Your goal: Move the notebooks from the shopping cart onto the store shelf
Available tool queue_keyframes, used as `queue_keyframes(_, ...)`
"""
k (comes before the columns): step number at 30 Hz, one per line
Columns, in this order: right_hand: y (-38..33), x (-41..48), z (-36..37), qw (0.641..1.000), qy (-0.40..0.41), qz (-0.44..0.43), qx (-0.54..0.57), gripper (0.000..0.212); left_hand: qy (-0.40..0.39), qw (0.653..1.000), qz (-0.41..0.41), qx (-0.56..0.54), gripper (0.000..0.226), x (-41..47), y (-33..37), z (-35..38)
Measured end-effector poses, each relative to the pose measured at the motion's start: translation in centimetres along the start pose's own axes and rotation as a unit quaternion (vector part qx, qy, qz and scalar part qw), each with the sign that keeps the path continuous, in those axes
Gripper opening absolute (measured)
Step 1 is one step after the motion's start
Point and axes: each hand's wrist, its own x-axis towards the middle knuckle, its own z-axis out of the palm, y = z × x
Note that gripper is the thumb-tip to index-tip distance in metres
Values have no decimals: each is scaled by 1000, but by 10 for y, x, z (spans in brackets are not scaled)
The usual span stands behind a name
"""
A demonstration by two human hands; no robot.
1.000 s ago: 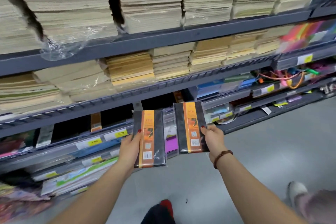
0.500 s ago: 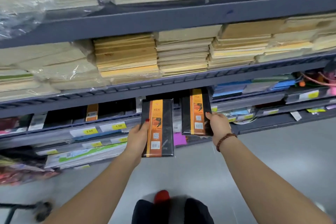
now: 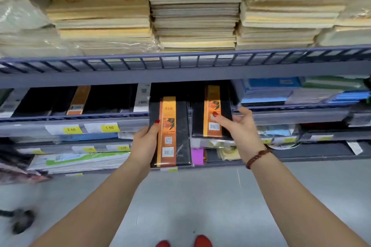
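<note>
Currently, one orange-banded notebook [image 3: 180, 126] is gripped at its left edge by the left hand [image 3: 143, 144] before the shelf [image 3: 100, 119], while a second notebook [image 3: 212, 106], half slid in beneath the upper board [image 3: 180, 75], is merely touched by the loosened right hand [image 3: 241, 132], with blue pads [image 3: 267, 94] just to its right.

Grey shelf [image 3: 180, 74] — paper stacks [image 3: 192, 16] on top, black notebooks [image 3: 112, 98] beneath.

Left grip [image 3: 145, 143] is clasped (thumb laid on top), right grip [image 3: 239, 127] slack with fingers spread apart.
</note>
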Motion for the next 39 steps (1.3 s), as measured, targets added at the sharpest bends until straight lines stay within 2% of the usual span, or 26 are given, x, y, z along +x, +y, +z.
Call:
queue_keyframes(2,7,-2,-7,992,-24,-99,-70,98,-3,1000,-1,-11,28,2,-2,4)
queue_keyframes(4,12,-4,-13,963,-69,-183,-185,101,-4,1000,-7,-24,29,4,-2,7)
queue_keyframes(6,17,-4,-15,925,-87,-243,-280,86,-9,999,-4,-33,30,7,-1,8)
queue_keyframes(9,25,5,-14,888,-27,-332,-316,55,-12,999,10,-38,31,12,1,8)
queue_keyframes(11,29,17,-13,856,13,-391,-338,44,-7,999,15,-40,32,15,2,6)
queue_keyframes(16,15,44,-7,821,36,-428,-377,30,-1,999,21,-43,33,23,6,6)
queue_keyframes(21,9,65,-2,788,11,-412,-457,30,-6,998,32,-48,32,27,10,12)
queue_keyframes(24,22,66,-6,761,7,-450,-467,32,-10,998,37,-49,30,27,12,17)
queue_keyframes(29,27,65,-3,771,22,-451,-449,29,-19,998,39,-48,30,26,16,29)
queue_keyframes(33,30,34,-1,859,16,-429,-278,28,-43,997,45,-45,36,26,20,38)
queue_keyframes(36,41,5,9,950,-15,-297,-99,32,-52,997,58,-31,37,29,22,45)
queue_keyframes(37,44,0,11,968,-34,-244,-37,37,-55,996,60,-25,35,30,22,47)
queue_keyframes(39,44,-4,12,981,-33,-190,34,40,-65,995,71,-5,27,31,24,52)
